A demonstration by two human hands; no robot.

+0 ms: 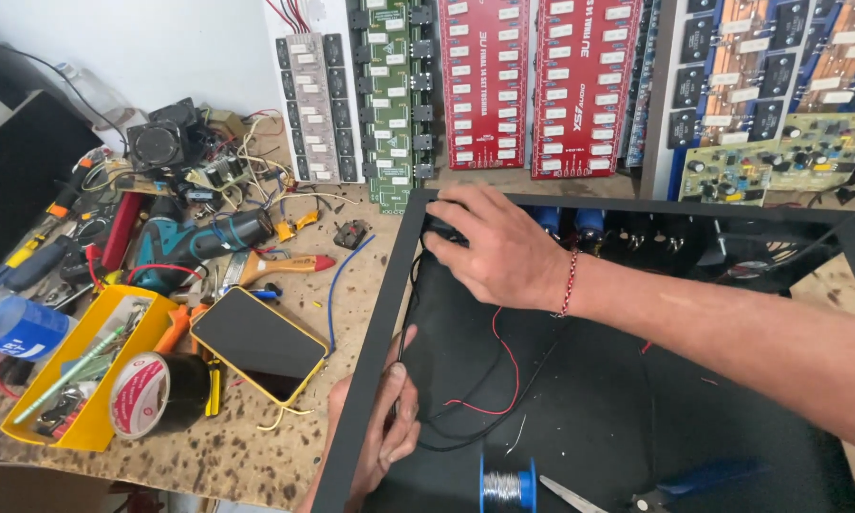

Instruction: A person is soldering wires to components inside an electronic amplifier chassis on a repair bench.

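A black metal chassis frame point(380, 313) lies on the counter point(256, 446) and serves as the reference for all positions below.

Right hand point(494, 249): reaches across the frame from the right, palm down, resting on a dark component at the frame's far left inner corner. Its fingers point(451, 204) are curled together over that component; whether they actually clamp it cannot be told, since the part is hidden beneath them. A red-and-white cord bracelet point(567, 282) sits at the wrist.

Left hand point(380, 427): at the frame's near left rail, thumb and fingers closed on the rail edge together with thin black wires point(465, 418) that loop across the frame's dark floor. A red wire point(503, 370) runs beside them.

Inside the frame, near edge: a blue spool of solder point(505, 486) and blue-handled scissors point(674, 484).

Left of the frame, on the counter: a phone in a yellow case point(256, 344), a roll of tape point(142, 394), a yellow tray point(52, 380), a teal cordless drill point(176, 242).

Beyond the frame, circuit boards point(489, 81) stand against the wall
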